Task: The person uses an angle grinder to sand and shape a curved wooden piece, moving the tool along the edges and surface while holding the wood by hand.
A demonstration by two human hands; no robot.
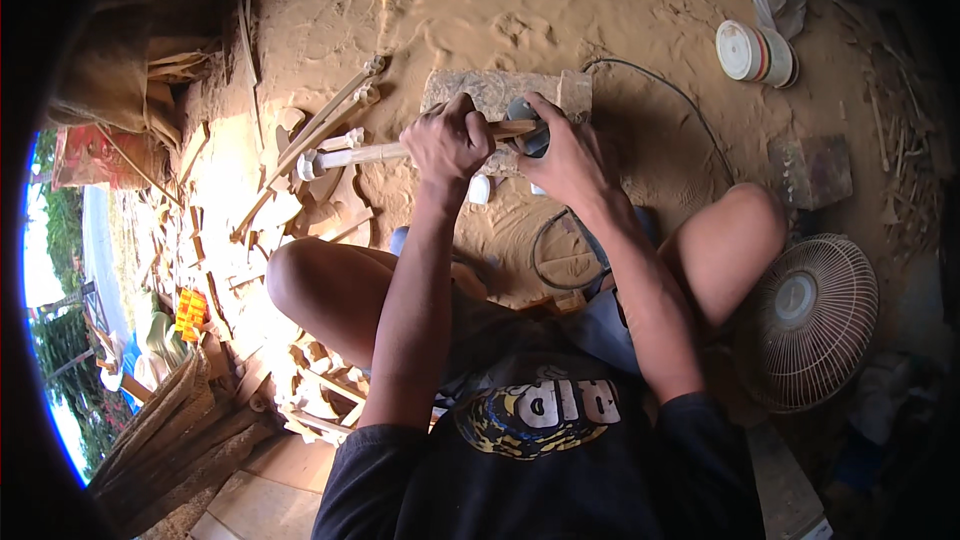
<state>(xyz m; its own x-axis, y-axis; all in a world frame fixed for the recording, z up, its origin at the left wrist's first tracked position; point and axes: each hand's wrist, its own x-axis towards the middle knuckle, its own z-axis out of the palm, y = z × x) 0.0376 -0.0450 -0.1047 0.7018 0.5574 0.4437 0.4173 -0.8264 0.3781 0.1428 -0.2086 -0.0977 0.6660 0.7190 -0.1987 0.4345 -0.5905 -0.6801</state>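
sandy ground [450, 5], one fan [815, 320], left hand [448, 144] gripping one rod [378, 153], right hand [570, 162] around one tool [519, 109]

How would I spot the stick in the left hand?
Start at the low rectangular block on the sandy floor. Over its left end, the left hand grips a wooden stick. Unlike the loose sticks lying farther left, this one is held, pointing toward the right hand.

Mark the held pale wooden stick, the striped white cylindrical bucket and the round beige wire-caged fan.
Wooden stick [378, 153], head view: bare shaft.
White bucket [746, 51], head view: flat end.
Beige fan [812, 324], head view: front grille.
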